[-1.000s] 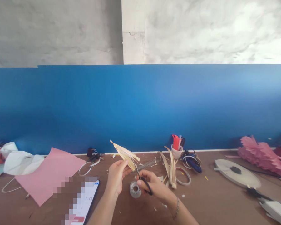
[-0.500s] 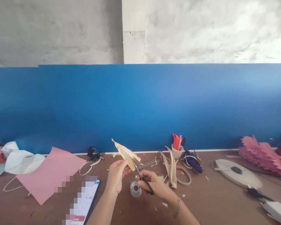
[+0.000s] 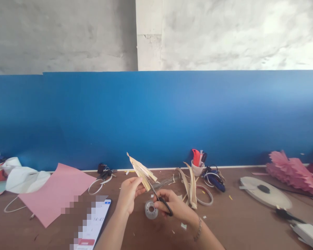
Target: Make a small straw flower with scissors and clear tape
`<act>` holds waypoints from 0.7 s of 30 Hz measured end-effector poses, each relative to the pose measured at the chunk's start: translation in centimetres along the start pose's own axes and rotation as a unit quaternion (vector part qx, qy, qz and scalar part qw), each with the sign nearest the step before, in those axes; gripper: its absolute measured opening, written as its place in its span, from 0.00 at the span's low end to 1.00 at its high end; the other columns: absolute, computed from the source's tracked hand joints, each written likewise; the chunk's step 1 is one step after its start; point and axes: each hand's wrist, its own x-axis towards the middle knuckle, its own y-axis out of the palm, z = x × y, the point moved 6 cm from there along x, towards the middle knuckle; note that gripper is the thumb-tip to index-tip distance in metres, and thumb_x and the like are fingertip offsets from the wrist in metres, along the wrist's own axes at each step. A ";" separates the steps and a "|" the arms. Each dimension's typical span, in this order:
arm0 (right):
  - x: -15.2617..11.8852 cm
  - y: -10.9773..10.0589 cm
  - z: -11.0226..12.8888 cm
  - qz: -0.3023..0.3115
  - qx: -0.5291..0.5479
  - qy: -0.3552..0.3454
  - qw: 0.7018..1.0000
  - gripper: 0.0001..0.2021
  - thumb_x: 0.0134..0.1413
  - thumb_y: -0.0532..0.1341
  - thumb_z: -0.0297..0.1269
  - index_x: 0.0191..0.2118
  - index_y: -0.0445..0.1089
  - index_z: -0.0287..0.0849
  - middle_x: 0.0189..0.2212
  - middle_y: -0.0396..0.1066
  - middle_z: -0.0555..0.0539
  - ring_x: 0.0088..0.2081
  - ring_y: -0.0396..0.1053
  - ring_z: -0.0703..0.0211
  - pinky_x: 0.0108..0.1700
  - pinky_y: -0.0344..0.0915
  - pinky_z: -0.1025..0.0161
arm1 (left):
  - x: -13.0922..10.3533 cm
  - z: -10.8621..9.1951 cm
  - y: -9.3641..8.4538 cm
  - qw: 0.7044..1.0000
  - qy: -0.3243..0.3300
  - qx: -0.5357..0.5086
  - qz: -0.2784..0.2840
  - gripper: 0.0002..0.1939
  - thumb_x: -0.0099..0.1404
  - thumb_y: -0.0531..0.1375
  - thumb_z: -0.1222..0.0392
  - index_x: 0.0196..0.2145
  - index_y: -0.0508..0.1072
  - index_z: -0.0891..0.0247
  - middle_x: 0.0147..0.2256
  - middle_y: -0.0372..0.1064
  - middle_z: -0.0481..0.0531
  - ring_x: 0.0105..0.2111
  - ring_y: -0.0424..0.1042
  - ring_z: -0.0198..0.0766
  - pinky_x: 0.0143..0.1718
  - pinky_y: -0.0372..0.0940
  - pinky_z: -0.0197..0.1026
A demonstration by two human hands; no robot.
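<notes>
Now your right hand point(image 3: 172, 205) clasps the scissors point(image 3: 166, 205), and your left hand point(image 3: 129, 194) pinches the husk point(image 3: 140, 169) close to them, seemingly to steady it.

The phone point(image 3: 94, 224) lies left of scissors point(image 3: 161, 199) and tape roll point(image 3: 151, 216)

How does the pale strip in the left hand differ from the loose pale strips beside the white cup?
The held strip is pinched by the left hand; the loose strips are in neither hand. The scissors are at the held strip, apart from the loose strips. Both are straw-coloured and taper to a tip.
</notes>
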 end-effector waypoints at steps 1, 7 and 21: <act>0.0 -0.1 -0.1 0.002 0.000 0.002 1.000 0.15 0.43 0.64 0.46 0.29 0.65 0.39 0.18 0.63 0.56 0.15 0.58 0.72 0.16 0.52 0.73 | -0.1 -0.1 0.0 1.000 -0.001 0.003 0.001 0.10 0.50 0.65 0.60 0.27 0.75 0.71 0.27 0.76 0.60 0.27 0.76 0.40 0.27 0.69 0.35; -0.2 -0.2 -0.1 0.006 -0.008 0.013 1.000 0.15 0.42 0.65 0.46 0.29 0.65 0.39 0.17 0.62 0.56 0.16 0.58 0.71 0.17 0.53 0.73 | -0.3 -0.5 0.0 1.000 -0.008 0.027 -0.009 0.10 0.48 0.66 0.59 0.27 0.76 0.70 0.27 0.77 0.60 0.26 0.76 0.41 0.26 0.68 0.35; -0.3 -0.4 -0.1 0.013 -0.022 0.033 0.999 0.16 0.40 0.66 0.47 0.29 0.66 0.38 0.15 0.61 0.56 0.16 0.57 0.71 0.16 0.55 0.74 | -0.3 -1.2 0.1 0.997 0.015 0.074 0.009 0.09 0.49 0.65 0.59 0.27 0.78 0.67 0.26 0.77 0.58 0.26 0.75 0.43 0.26 0.67 0.37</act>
